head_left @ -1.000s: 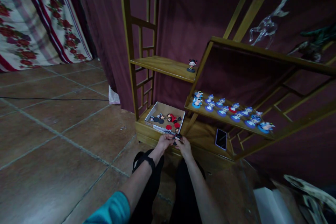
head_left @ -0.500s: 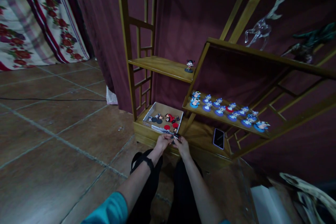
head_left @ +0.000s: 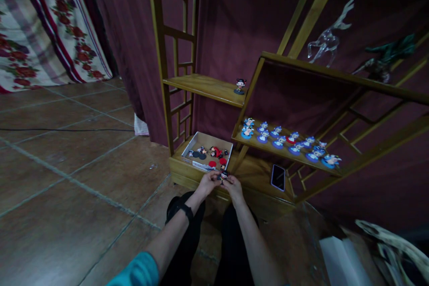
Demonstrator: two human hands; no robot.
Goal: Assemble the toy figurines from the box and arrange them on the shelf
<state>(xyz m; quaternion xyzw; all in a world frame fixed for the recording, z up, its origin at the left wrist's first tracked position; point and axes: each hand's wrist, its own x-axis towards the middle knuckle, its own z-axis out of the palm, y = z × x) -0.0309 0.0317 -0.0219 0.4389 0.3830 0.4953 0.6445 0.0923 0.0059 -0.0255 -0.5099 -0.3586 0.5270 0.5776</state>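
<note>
A small dark-haired figurine (head_left: 223, 176) is held between my two hands, just in front of the cardboard box. My left hand (head_left: 209, 182) pinches it from the left side. From the right, the fingers of my right hand (head_left: 233, 186) are closed on the same figurine, and they hide part of it. The open shallow box (head_left: 196, 165) holds several figurines lying down, with round red and dark bases among them. A similar dark-haired figurine (head_left: 240, 86) stands upright on a dark base at the right end of the left shelf (head_left: 204, 88).
Several blue-and-white figurines (head_left: 279, 141) stand in rows on the right shelf. A phone (head_left: 278, 177) lies on the lower board. Higher up are a clear glass deer (head_left: 325, 42) and a dark green statue (head_left: 385, 58). A white box (head_left: 342, 259) sits on the floor at right.
The figurine in my hands has turned more upright, with its face now showing. Both hands stay close together at the box's front edge. The view has shifted slightly.
</note>
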